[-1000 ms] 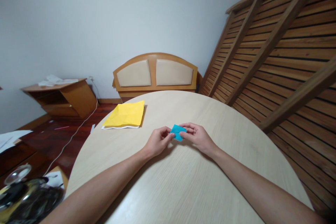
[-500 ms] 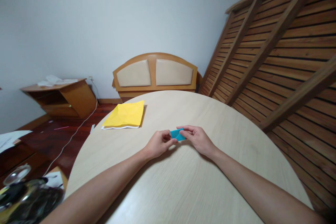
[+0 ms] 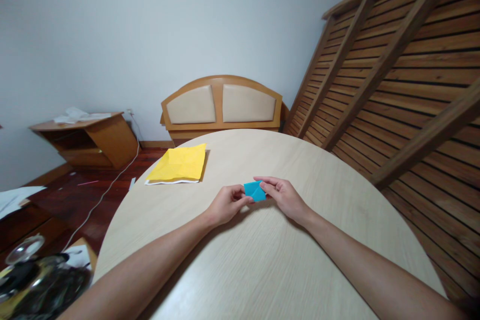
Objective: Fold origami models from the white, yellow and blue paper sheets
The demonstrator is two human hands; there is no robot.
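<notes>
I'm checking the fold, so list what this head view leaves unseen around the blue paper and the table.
- Blue paper: its side edges, covered by the left hand and right hand; its underside too.
- Yellow sheet: creases too faint to read.
- Table: near rim cut off by the bottom edge.
- Dark clutter, bottom left: cut off and blurred.

Small folded blue paper (image 3: 254, 191), creased

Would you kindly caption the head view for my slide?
Left hand and right hand pinch a folded blue paper above a round table.
</notes>
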